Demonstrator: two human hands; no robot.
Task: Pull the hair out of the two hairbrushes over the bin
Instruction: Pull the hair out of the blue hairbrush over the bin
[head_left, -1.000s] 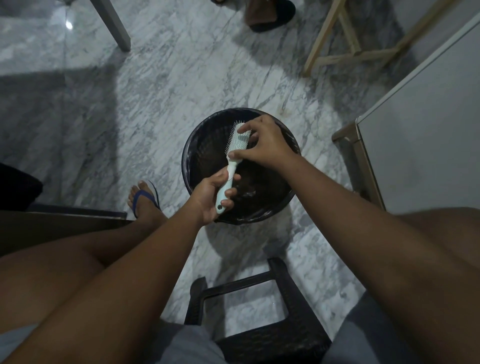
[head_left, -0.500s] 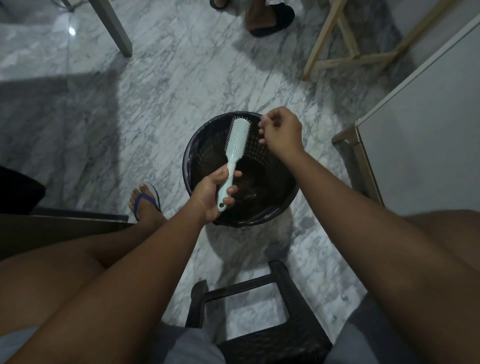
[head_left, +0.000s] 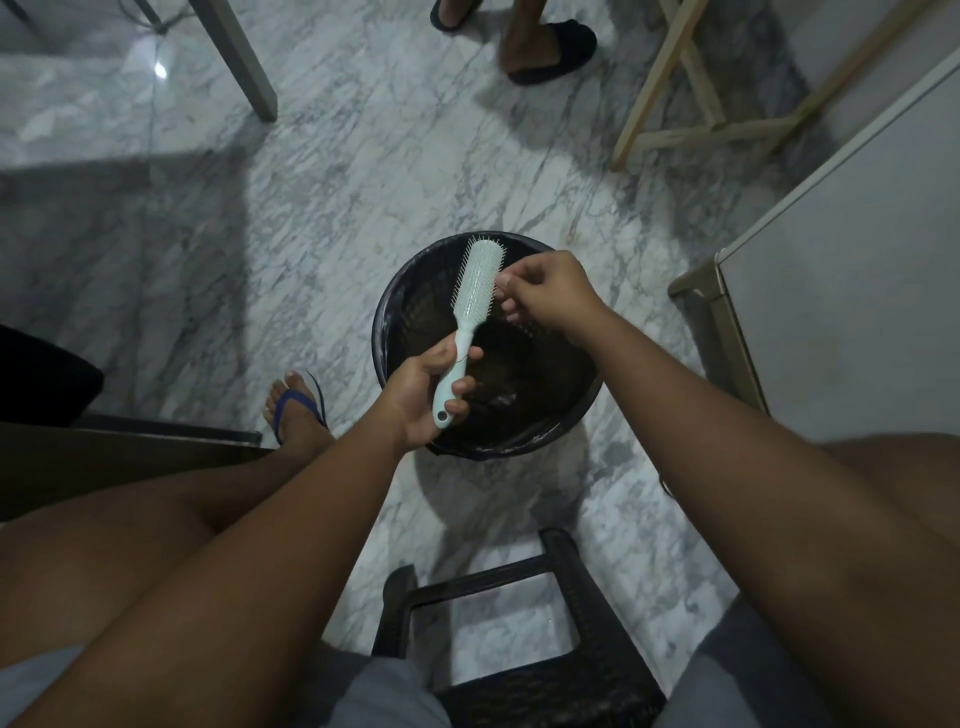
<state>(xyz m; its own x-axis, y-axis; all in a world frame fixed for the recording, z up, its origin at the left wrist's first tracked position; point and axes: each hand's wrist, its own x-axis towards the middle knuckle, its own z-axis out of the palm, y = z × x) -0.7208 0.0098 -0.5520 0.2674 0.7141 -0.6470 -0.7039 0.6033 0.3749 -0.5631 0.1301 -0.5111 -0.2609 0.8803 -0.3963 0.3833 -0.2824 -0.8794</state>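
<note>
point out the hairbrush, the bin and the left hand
hairbrush (head_left: 480, 280), head view, on its bristle head
bin (head_left: 415, 306), head view, on its left inner wall
left hand (head_left: 421, 395), head view, on the middle of the hand

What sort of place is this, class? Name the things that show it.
Probably a room in a home: a marble-patterned floor, a black bin standing on it, a dark plastic stool, and someone's slippered foot nearby.

Pale hairbrush (head_left: 478, 283) in left hand (head_left: 421, 395) above black bin (head_left: 415, 291), right hand (head_left: 550, 293) beside its bristles.
</note>
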